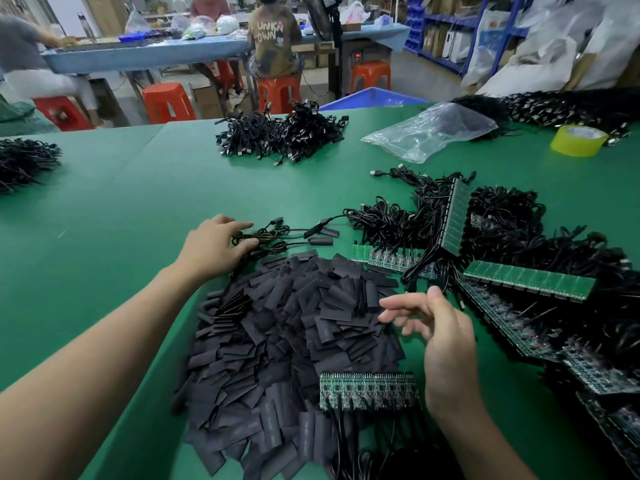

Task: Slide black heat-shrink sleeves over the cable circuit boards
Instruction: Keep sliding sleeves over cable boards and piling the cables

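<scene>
Lying heaped mid-counter (121, 209): black heat-shrink sleeves (294, 341). Circuit-board strip (370, 389), cables attached, on the heap's near edge. Left hand (214, 247): grip wide, fingers laid on a few sleeved cables (287, 235) just beyond the heap. Right hand (440, 327): grip wide, fingers relaxed, holding nothing, over the heap's right edge.

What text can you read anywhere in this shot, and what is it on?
"UNKN OWN", over two lines: back of the seated person's T-shirt.
Faint print on the sleeves: too blurred to read.
Markings on the boards: too small to read.
Red display under the far table: too small to read.
Blue print on the white bag: blurred.
</scene>
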